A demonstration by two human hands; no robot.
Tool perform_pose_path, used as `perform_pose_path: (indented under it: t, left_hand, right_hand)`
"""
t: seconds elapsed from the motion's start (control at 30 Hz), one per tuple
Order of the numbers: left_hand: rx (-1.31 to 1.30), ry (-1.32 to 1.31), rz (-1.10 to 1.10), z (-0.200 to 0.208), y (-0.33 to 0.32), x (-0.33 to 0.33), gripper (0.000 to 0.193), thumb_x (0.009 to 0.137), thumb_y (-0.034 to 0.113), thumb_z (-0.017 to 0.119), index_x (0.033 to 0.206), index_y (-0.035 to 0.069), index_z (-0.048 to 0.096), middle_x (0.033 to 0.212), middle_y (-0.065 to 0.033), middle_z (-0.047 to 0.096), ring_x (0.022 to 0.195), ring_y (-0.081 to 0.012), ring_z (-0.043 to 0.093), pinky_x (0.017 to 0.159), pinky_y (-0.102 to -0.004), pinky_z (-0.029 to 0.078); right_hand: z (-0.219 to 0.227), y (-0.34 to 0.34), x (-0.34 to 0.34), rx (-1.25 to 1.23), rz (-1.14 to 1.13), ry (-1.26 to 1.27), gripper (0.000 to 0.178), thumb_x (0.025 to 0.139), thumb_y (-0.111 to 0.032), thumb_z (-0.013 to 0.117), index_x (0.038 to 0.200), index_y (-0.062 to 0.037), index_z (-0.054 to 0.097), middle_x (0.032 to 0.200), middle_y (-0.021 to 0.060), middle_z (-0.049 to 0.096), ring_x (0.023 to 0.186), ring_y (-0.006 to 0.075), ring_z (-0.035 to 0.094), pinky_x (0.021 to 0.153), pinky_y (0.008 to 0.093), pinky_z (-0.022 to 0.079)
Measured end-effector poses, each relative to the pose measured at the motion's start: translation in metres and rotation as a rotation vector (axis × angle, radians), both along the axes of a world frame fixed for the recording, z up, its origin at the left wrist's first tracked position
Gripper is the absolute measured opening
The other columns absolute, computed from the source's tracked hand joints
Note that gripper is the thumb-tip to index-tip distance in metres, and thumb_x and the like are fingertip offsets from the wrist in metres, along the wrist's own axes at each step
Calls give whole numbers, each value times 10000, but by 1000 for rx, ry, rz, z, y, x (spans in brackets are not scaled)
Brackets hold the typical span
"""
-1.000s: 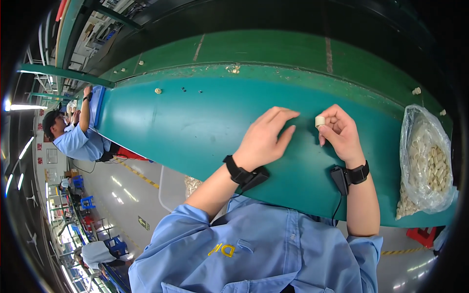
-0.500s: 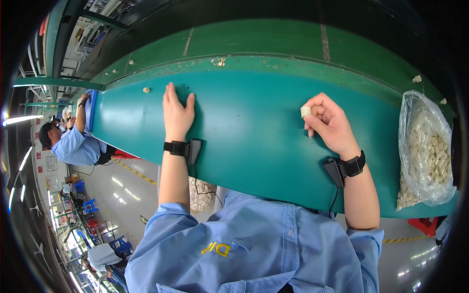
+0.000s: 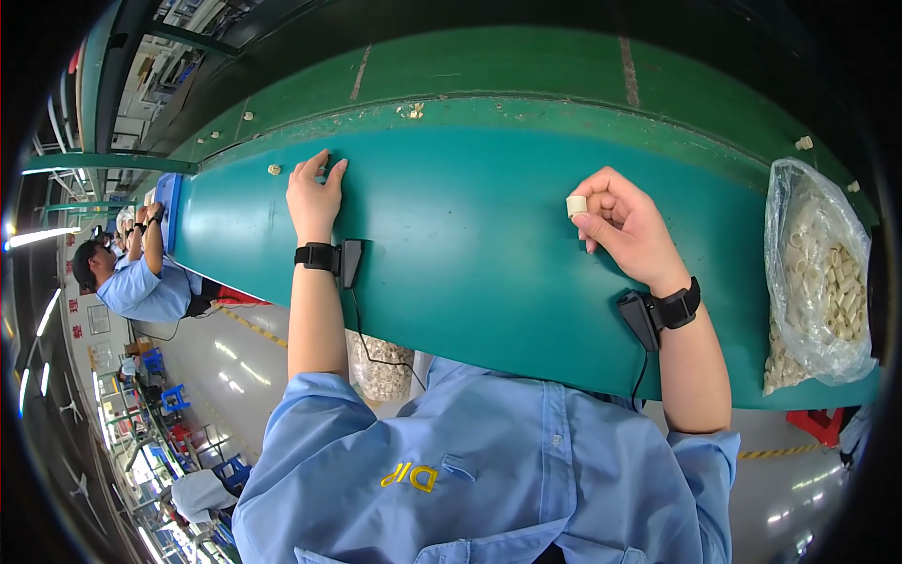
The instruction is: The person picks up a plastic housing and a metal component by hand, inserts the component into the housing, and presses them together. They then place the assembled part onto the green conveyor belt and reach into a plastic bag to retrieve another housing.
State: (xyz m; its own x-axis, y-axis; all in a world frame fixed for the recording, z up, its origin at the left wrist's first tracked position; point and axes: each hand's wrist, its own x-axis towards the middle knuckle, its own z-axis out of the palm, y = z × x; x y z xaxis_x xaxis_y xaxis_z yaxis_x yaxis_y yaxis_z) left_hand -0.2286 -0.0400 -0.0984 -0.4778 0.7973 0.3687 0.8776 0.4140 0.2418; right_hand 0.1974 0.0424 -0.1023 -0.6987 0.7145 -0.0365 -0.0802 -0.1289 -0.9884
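My right hand (image 3: 623,226) pinches a short cream plastic tube (image 3: 576,205) between thumb and fingers, held above the green work surface (image 3: 460,273). My left hand (image 3: 315,197) is at the far left part of this surface, its fingers curled toward the thumb. Anything small between those fingertips is too hard to make out. Another cream piece (image 3: 274,169) lies on the surface just left of the left hand. At the right, a clear plastic bag (image 3: 785,202) holds several similar cream tubes (image 3: 844,291).
Loose cream pieces lie along the green ledge, one (image 3: 803,143) at the far right. A transparent bag of pale pieces (image 3: 380,371) stands below the near edge. Cabled black devices are strapped to my wrists. At the far left, a co-worker (image 3: 136,282) sits beside a blue tray (image 3: 168,209).
My left hand has shifted slightly left and away from me, its fingers curling in. The small dark speck beside it no longer shows. My right hand still holds the tube, nearly unmoved.
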Motion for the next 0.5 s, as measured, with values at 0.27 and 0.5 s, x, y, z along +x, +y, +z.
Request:
perform_pose_path:
  t: [0.27,0.5]
  left_hand:
    - [46,-185,28,2,11,-8,298,834,229,754,1068,54,695,926,-82,713,828,-184,688,752,-310,542]
    - [-16,-161,-5,6,18,-24,200,819,157,748,966,36,684,872,-99,699,777,-222,681,711,-332,541]
  right_hand:
    - [-1,-2,1,17,-1,-28,127,917,-36,641,1010,-51,555,756,-21,569,661,53,547,584,204,468]
    - [2,-2,-2,35,23,-25,128,915,-41,647,1005,-49,557,747,-26,565,655,53,547,584,203,467]
